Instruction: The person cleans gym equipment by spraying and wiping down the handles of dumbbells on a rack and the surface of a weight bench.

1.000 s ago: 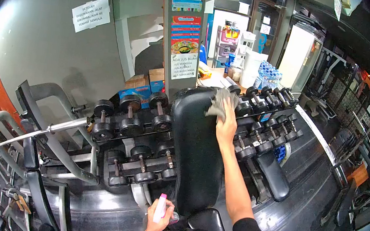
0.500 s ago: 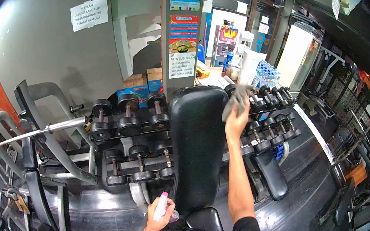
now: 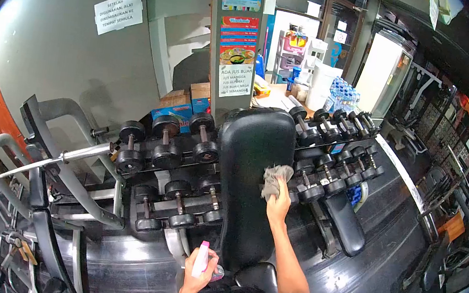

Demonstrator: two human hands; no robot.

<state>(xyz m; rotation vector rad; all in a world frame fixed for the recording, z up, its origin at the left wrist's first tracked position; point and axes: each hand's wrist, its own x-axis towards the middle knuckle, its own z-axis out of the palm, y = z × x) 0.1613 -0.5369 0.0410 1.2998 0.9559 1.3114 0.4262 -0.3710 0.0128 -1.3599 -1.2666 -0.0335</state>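
A tall black padded backrest (image 3: 252, 166) of a gym bench stands in front of me. My right hand (image 3: 278, 202) is closed around a crumpled grey cloth (image 3: 276, 181), which lies against the right edge of the backrest. Low in front of my body, my left hand (image 3: 199, 272) grips a spray bottle (image 3: 200, 259) with a white and pink head; its lower part is mostly hidden by the fingers. The bench's small black seat (image 3: 258, 278) shows just right of the bottle.
Dumbbells (image 3: 165, 154) fill two-tier racks behind the backrest on both sides. A machine with a silver bar (image 3: 63, 159) stands at the left. Another black bench pad (image 3: 344, 224) lies to the right. Water bottles (image 3: 343, 94) and a white container (image 3: 321, 87) stand on a counter behind.
My right hand has come down and toward me with the cloth, from beside the backrest's top to its right edge at mid-height. The left hand with the bottle has barely moved.
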